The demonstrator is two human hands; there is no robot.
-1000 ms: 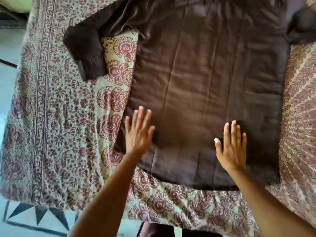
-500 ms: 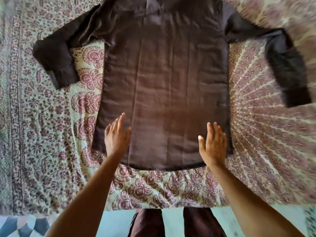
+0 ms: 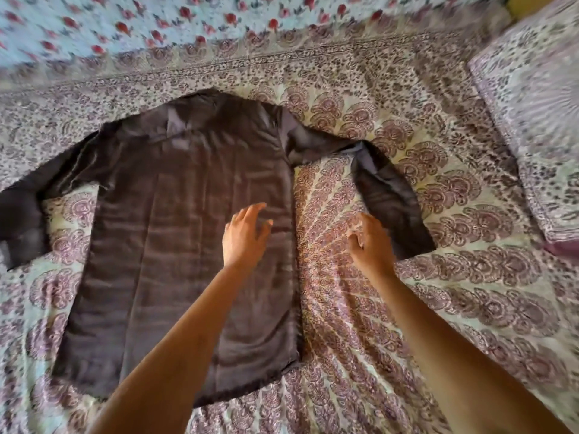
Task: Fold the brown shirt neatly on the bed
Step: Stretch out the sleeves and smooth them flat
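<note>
Brown shirt (image 3: pixel 175 230): spread flat on bed (image 3: pixel 344 339), sleeves out. Left hand (image 3: pixel 246 236): over shirt body, fingers (image 3: pixel 254 212) apart, gripping nothing. Right hand (image 3: pixel 369 242): beside right sleeve (image 3: pixel 388 195), fingers loosely curled, empty.

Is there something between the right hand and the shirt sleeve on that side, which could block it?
Nothing visible does. The right hand is close beside the sleeve of the brown shirt, with only bare bedsheet around it. The left hand is over the shirt's body.

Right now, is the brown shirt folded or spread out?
Spread out. The brown shirt lies flat on the bedspread, its sleeves out to either side, neither folded in.
</note>
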